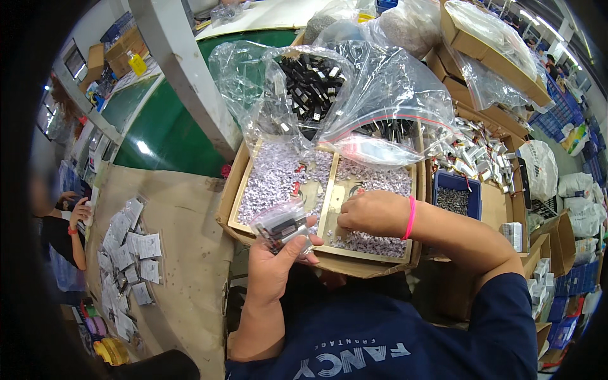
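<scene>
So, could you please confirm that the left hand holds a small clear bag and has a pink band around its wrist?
The wrist is wrong: the head view shows the pink band around the wrist of the right hand. The left hand does hold the small clear bag.

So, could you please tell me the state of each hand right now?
Left hand: closed on a clear plastic bag.
Right hand: over the divided tray; whether it grips anything cannot be told.
</scene>
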